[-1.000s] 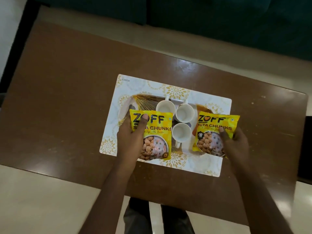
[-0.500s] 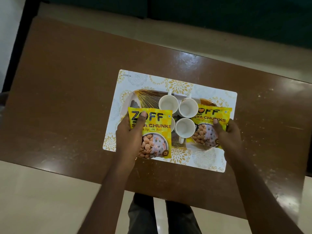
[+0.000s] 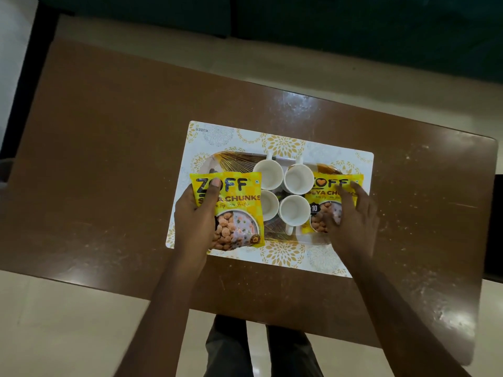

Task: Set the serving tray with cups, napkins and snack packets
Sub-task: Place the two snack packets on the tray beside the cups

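The left hand is gripping one snack packet, thumb across its face, holding it at the left end of the tray, beside the four cups. The right hand is resting straight, spread fingers on the other packet, which is lying at the right end. The left packet probably needs lowering flat, clear of the cups.
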